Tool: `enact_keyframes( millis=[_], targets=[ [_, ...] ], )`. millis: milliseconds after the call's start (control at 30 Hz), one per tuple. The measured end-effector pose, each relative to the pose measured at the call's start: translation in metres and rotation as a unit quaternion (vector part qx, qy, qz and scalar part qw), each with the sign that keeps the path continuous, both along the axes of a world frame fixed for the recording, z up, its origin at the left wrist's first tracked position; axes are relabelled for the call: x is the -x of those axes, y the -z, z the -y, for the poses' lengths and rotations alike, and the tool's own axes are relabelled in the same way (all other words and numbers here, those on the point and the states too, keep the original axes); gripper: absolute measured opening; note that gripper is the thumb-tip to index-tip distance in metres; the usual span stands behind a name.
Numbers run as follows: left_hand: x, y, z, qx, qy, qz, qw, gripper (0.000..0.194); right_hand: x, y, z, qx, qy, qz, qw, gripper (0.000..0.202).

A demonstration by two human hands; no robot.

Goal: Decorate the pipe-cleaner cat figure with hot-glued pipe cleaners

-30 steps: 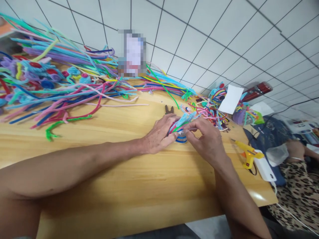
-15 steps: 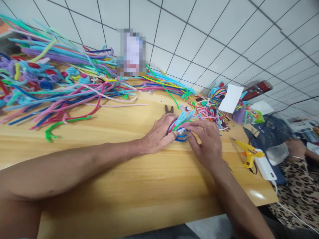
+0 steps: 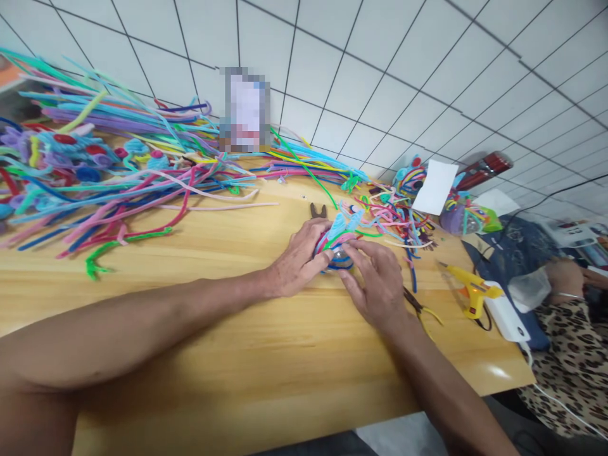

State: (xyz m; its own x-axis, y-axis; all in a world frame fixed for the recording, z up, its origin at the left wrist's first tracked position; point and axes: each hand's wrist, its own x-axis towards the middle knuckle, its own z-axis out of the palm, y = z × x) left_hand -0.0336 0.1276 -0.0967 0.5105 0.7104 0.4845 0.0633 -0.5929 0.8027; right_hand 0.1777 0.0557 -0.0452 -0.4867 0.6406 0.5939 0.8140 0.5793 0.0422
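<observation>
My left hand (image 3: pixel 301 256) is closed around the left side of a small pipe-cleaner craft (image 3: pixel 338 256). Its body looks clear and shiny, wrapped with blue strands; light-blue, pink and green pipe cleaners stand up from its top. From the right, my right hand (image 3: pixel 377 282) grips the same piece, index finger on the pink and green strands and thumb low on the body. Fingers hide much of the craft. Just behind my left hand are the dark jaws of a tool (image 3: pixel 318 210). Yellow-handled pliers (image 3: pixel 420 307) lie right of my right wrist.
Pipe cleaners (image 3: pixel 142 183) in many colours cover the left and back of the wooden table (image 3: pixel 228 354). Cut pieces (image 3: pixel 403 218) lie behind my right hand. A yellow glue gun (image 3: pixel 475 291) rests by a white power strip (image 3: pixel 506 313). Another person's hand (image 3: pixel 565 277) is far right.
My right hand has shifted slightly left and lower against the craft. The yellow-handled pliers and a blue strand beside it now show more. The whole view has tilted a little.
</observation>
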Motion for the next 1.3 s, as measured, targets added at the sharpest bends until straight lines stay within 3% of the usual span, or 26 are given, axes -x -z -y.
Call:
enact_keyframes(
  millis=[867, 1100, 1300],
  targets=[
    [0.005, 0.000, -0.005, -0.002, 0.009, -0.010, 1.000, 0.056, 0.000, 0.004, 0.001, -0.013, -0.005, -0.003, 1.000, 0.052],
    [0.004, -0.009, -0.003, 0.061, -0.001, 0.001, 0.998, 0.052, -0.003, 0.004, 0.000, -0.010, -0.013, -0.025, 1.000, 0.046],
    [0.002, -0.008, -0.001, 0.066, -0.009, 0.019, 0.998, 0.049, -0.009, 0.006, -0.002, -0.011, -0.009, -0.053, 0.999, 0.038]
  ],
)
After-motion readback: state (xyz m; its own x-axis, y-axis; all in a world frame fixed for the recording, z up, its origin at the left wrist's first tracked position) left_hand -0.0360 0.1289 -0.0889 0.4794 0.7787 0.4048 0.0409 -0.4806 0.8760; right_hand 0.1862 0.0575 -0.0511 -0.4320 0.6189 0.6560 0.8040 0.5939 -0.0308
